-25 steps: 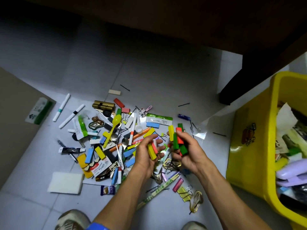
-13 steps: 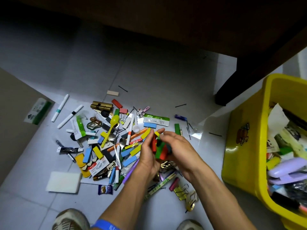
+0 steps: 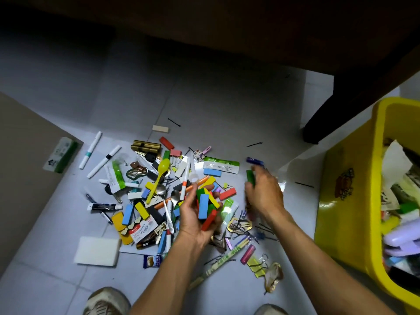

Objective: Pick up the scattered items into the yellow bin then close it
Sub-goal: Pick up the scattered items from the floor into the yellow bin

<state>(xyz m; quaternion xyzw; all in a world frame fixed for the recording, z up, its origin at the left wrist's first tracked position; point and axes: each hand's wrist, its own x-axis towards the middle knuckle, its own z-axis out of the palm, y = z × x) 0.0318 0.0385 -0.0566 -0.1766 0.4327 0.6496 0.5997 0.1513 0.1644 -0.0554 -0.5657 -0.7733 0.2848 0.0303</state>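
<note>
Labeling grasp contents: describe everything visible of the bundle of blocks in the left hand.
The bundle of blocks is a loose handful of small flat rectangular bars, matte and painted-looking, perhaps wood. A blue bar lies on top, roughly upright in the picture; green, yellow and red bars fan out beneath at differing angles. The left hand cups it from below, palm up, fingers curled round its sides. It is held above the floor clutter; the right hand is apart from it.
</note>
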